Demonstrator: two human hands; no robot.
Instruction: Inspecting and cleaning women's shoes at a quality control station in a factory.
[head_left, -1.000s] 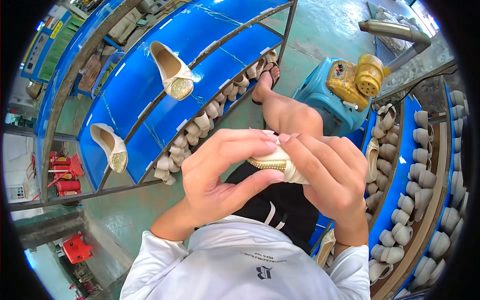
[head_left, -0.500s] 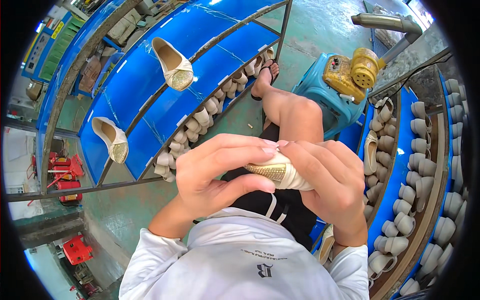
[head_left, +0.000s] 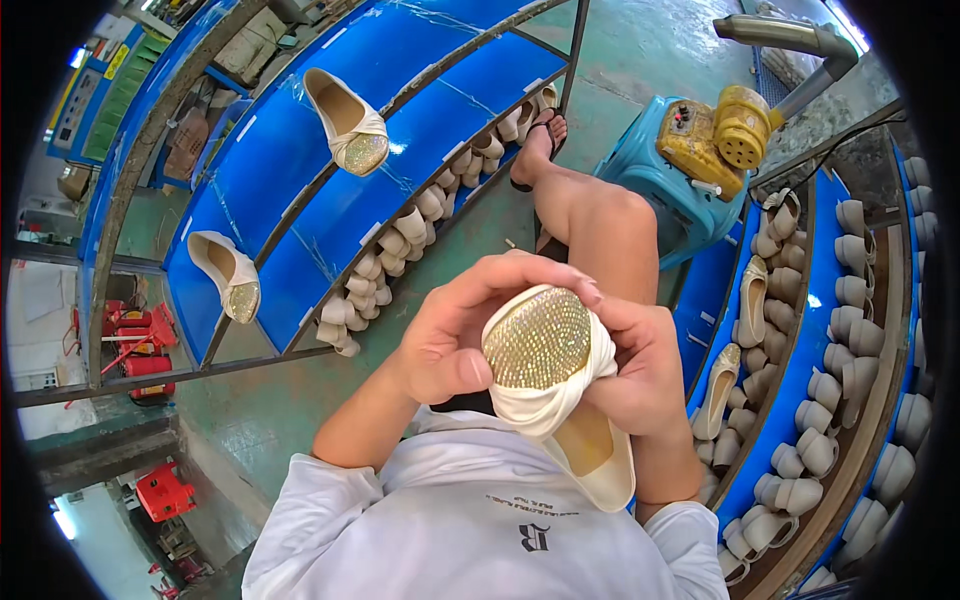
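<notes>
A cream ballet flat [head_left: 560, 385] with a glittery gold toe and a pleated twist band is held in front of my chest, its toe facing up and its heel slanting down to the right. My left hand [head_left: 450, 330] curves round the toe, with fingers over the far edge and the thumb near its left side. My right hand [head_left: 645, 365] grips the shoe's right side at the twist band. Two similar flats, one at the upper middle [head_left: 345, 122] and one at the left [head_left: 224, 275], rest on the blue rack.
The slanted blue rack [head_left: 450, 100] stands ahead and left, with several pale shoes [head_left: 400, 240] below. To the right, a yellow heat-blower machine [head_left: 715, 135] sits on a turquoise stool [head_left: 630, 170]. Rows of shoes [head_left: 800, 430] fill blue shelves at far right. My bare leg [head_left: 610, 220] extends forward.
The shoe has turned so that its glittery toe and insole now show. Both hands have shifted round it, the left opening wider and the right moving lower. The view has moved slightly.
</notes>
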